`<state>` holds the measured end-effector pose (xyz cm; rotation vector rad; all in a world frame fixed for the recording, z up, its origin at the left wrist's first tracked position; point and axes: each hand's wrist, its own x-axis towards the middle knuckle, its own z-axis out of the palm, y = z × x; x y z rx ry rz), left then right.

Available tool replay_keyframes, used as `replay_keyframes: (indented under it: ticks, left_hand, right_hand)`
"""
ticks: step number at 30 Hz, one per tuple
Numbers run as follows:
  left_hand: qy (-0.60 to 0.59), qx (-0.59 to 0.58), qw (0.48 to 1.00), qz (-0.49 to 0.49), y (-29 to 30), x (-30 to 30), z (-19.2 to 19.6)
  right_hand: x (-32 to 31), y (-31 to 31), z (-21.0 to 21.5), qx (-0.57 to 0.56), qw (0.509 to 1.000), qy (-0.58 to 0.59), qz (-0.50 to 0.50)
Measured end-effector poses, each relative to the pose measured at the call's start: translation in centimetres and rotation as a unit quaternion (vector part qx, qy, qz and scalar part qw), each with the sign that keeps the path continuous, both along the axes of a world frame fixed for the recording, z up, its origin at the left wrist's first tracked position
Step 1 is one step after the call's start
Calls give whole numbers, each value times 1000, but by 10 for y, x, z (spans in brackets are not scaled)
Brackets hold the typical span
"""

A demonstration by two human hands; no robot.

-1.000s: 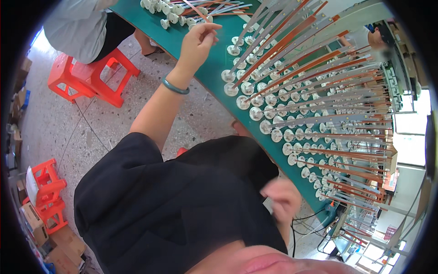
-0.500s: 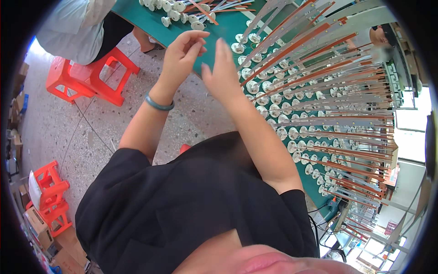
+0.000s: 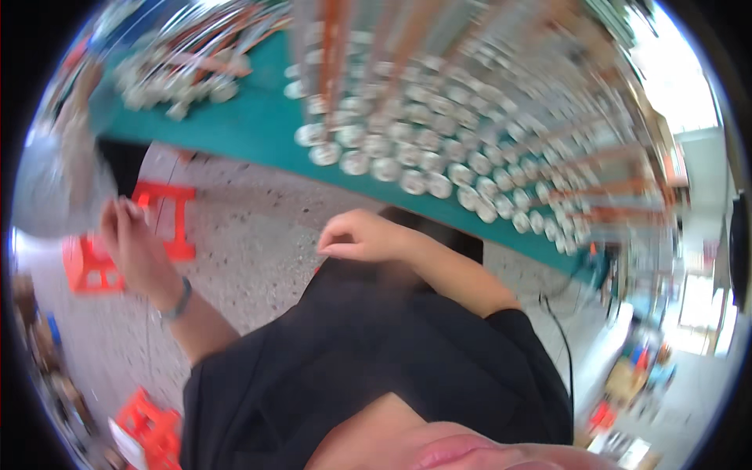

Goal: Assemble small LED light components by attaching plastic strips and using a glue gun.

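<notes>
Head view shows two bare hands belonging to one wearer in black clothing [image 3: 376,337]. The left hand [image 3: 131,247], one dark bangle [image 3: 182,299] at its wrist, reaches out to the left; its fingers are blurred and bunched, and I cannot tell whether they hold anything. The right hand [image 3: 360,236] hangs above the lap, near the table edge but apart from it, its fingers half curled with a narrow gap to the thumb.

One green table [image 3: 258,139] runs across beyond both hands. On it, from the middle to the right, white round bases [image 3: 355,162] stand in many close rows, too blurred to count; grey and orange-brown strips [image 3: 333,55] rise among them and hide part of those behind. A second group, one heap of white pieces [image 3: 176,90] with strips lying about it, sits at the table's left end; its number cannot be told either.

One co-worker [image 3: 59,184] in a pale top is at the left edge. At least one red stool [image 3: 184,219] is beside that person, partly covered by the left hand. More red seating [image 3: 149,427] shows at the lower left, and a black cable [image 3: 565,352] hangs at the right
</notes>
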<state>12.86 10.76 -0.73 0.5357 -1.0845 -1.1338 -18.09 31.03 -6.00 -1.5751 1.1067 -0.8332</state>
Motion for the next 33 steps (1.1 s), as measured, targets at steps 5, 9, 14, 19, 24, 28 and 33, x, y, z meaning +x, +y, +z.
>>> replay_keyframes:
  ticks: [5, 9, 14, 19, 24, 28, 33]
  left_hand:
    - [-201, -77, 913, -348, 111, -117, -14]
    - [-190, -32, 900, -392, 151, -155, -4]
    - [-103, 9, 807, -582, 185, -198, 9]
    - [-48, 101, 765, -635, 210, -214, 9]
    - [-63, 97, 782, -612, 220, -217, 13]
    - [-112, 27, 831, -544, 214, -213, 5]
    - [-197, -34, 864, -461, 214, -216, 19]
  right_hand:
    - [-7, 40, 68, -142, 973, -79, -162]
    - [-7, 79, 69, -329, 922, -53, -198]
    - [-15, 125, 59, -308, 908, -128, -254]
    - [-19, 143, 62, -316, 887, -190, -277]
    - [-18, 145, 61, -282, 883, -277, -253]
    - [-18, 151, 61, -201, 898, -298, -256]
    - [-27, 153, 62, -142, 920, -249, -268]
